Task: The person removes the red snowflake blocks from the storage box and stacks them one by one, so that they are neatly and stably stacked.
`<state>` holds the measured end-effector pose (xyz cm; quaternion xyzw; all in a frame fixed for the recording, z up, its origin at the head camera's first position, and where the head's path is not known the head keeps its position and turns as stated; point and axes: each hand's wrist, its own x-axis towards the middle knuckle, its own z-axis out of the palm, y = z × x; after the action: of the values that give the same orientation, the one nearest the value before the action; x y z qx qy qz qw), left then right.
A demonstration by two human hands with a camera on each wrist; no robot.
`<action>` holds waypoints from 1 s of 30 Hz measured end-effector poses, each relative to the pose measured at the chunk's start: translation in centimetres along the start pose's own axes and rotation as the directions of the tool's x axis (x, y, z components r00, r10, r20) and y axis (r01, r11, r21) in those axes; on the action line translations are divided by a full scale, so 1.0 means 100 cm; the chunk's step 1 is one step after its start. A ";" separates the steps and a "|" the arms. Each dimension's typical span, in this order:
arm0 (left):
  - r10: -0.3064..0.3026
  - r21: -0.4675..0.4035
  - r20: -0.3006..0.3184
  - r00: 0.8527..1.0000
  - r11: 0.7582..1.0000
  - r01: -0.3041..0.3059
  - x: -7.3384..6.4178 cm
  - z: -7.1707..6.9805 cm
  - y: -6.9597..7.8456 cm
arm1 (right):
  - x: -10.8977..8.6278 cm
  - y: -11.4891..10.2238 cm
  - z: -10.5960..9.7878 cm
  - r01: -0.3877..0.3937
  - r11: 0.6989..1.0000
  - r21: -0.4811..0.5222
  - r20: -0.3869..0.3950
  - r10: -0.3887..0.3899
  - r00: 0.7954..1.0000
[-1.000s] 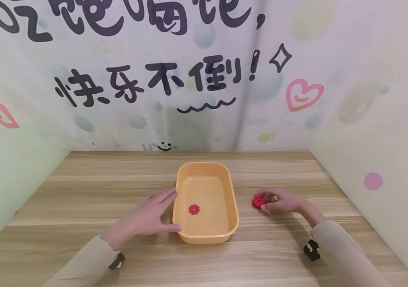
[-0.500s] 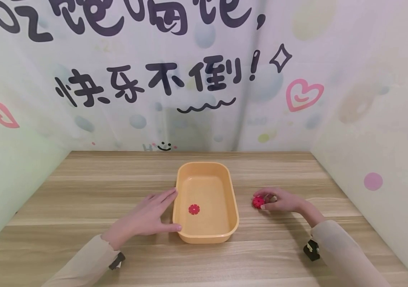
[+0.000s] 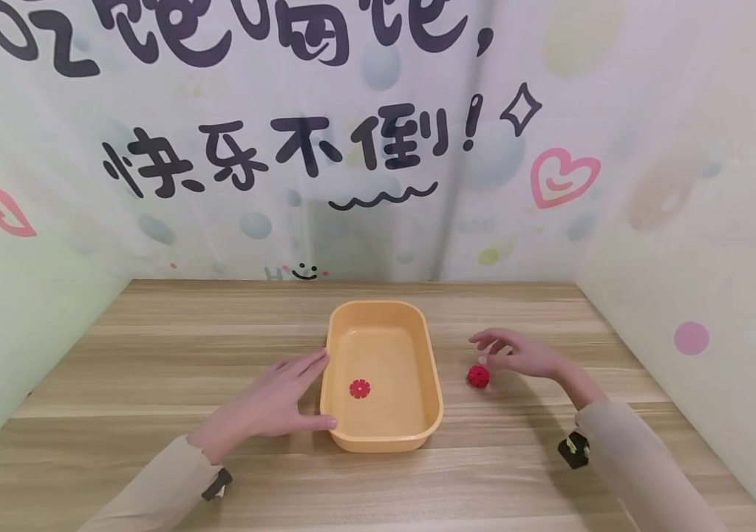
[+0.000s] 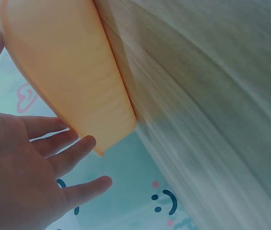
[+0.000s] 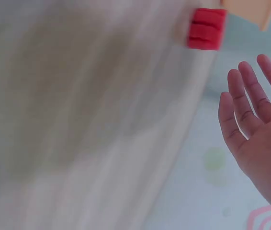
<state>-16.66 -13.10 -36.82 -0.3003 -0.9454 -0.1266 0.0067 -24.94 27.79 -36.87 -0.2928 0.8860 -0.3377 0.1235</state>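
Observation:
My left hand [image 3: 274, 403] rests against the left side of a light orange plastic basin [image 3: 380, 445], its fingers and thumb spread along the rim. A single flat red snowflake disc [image 3: 360, 389] lies inside on the basin's floor. To the right of the basin, a red cluster of snowflake discs [image 3: 479, 377] sits on the table. Just above and behind it hovers my right hand [image 3: 525, 356], fingers loosely bent and holding nothing. In the right wrist view the cluster [image 5: 206, 29] appears as a ridged red block, apart from the fingers.
The wood-grain table [image 3: 151, 347] runs back to a printed white curtain [image 3: 378, 244] with dark lettering. Pale walls [image 3: 690, 281] border it on both sides. Each wrist carries a small black device [image 3: 574, 449] under a light sleeve.
My right hand has let go of the red disc cluster and lifted slightly up and back, leaving it on the table. My left hand and the basin stay put.

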 end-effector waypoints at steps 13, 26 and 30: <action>-0.006 -0.004 0.015 1.000 1.000 0.006 0.000 -0.001 0.000 | 0.041 -0.050 -0.014 0.137 0.986 -0.091 0.002 -0.137 0.991; -0.003 0.000 0.014 1.000 1.000 0.003 0.001 -0.002 0.000 | 0.081 -0.100 -0.004 0.081 0.989 -0.126 0.075 -0.072 0.995; -0.005 0.002 0.014 1.000 1.000 0.005 0.001 -0.001 0.000 | 0.095 -0.110 0.001 0.096 0.986 -0.139 0.095 -0.083 0.992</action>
<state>-16.77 -13.08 -36.74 -0.2986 -0.9463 -0.1238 0.0000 -27.69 15.41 -29.74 -0.3553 0.8875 -0.2651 0.1260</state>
